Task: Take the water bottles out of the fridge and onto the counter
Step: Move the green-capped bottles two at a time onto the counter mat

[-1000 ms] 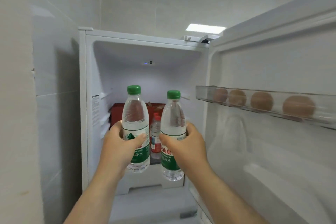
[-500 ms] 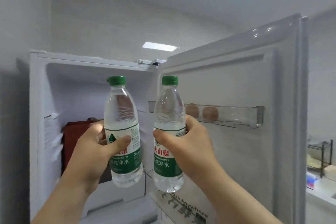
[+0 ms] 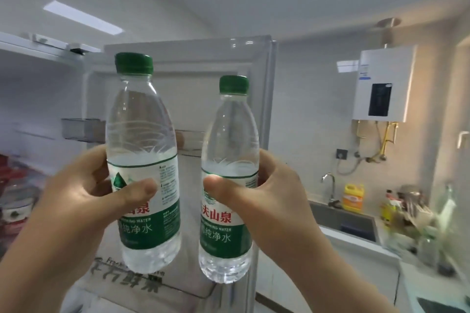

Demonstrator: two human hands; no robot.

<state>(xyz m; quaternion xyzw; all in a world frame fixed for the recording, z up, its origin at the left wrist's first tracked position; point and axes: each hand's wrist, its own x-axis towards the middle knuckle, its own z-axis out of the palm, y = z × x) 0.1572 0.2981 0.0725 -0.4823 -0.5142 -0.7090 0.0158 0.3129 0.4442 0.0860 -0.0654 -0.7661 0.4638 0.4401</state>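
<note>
The left grip (image 3: pixel 84 201) is a bare hand wrapped round the left water bottle (image 3: pixel 142 134), with the thumb across the green label and the fingers behind. The right grip (image 3: pixel 267 201) holds the right water bottle (image 3: pixel 229 145) the same way. Both bottles are upright in the air. They are close side by side but not touching, in front of the open fridge door (image 3: pixel 183 84). They are out of the fridge (image 3: pixel 38 99), which is on the left. The desk (image 3: pixel 361 245) is off to the right, well apart from the bottles, so nothing is put down yet.

What could go wrong? Bottles from a fridge are likely cold and maybe wet, so one could slip down through the fingers. The door edge stands between the bottles and the desk, so a quick swing to the right could bang the right bottle on it. The desk looks crowded. It has a sink (image 3: pixel 351 221), a tap (image 3: pixel 329 185), a yellow jug (image 3: pixel 353 197) and a bunch of blurry things (image 3: pixel 407 213). A bottle set down too near the sink rim could tip in, or it could knock those things over. Both hands are full, so no hand is free to catch a fall.
</note>
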